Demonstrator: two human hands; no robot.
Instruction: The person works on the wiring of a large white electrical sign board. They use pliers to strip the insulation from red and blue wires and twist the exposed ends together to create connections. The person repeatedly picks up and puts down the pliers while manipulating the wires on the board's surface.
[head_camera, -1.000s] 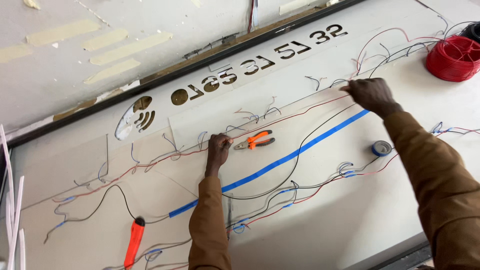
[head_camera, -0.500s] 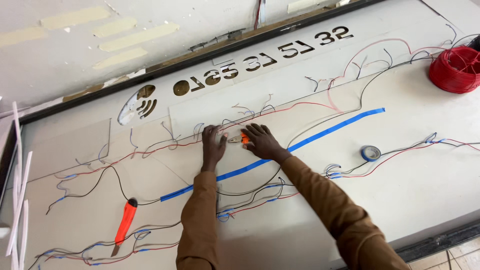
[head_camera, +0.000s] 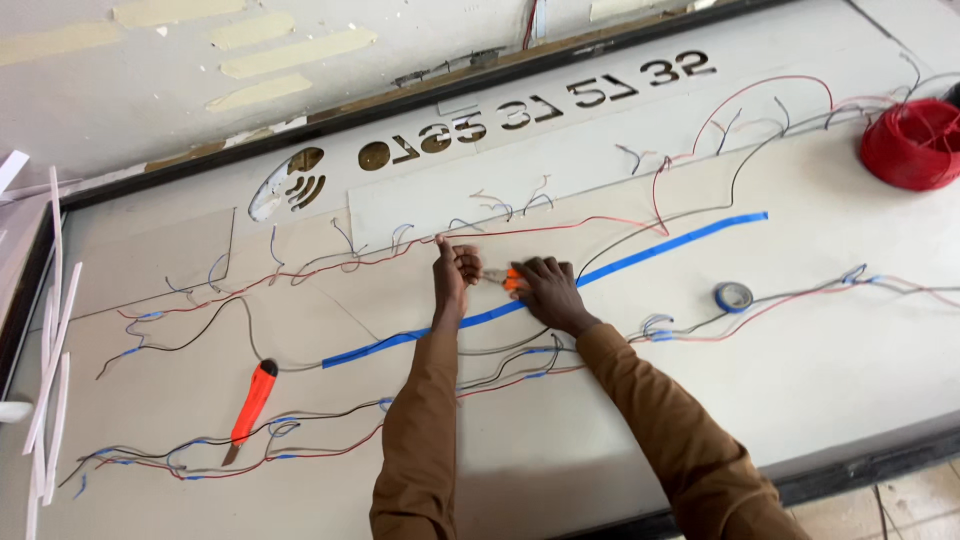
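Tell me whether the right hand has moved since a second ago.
Yes. The right hand came from the panel's far right edge, beyond the tape roll, leftward to the pliers beside the left hand.

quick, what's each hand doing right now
Left hand: fingers curled, pinching the thin red wire on the white panel.
Right hand: closed on the orange-handled pliers.

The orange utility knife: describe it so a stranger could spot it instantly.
Start at the big white panel strewn with wires, and go to its lower left. The orange utility knife lies there, left of the left hand. It is the only orange, stick-shaped tool lying apart from both hands.
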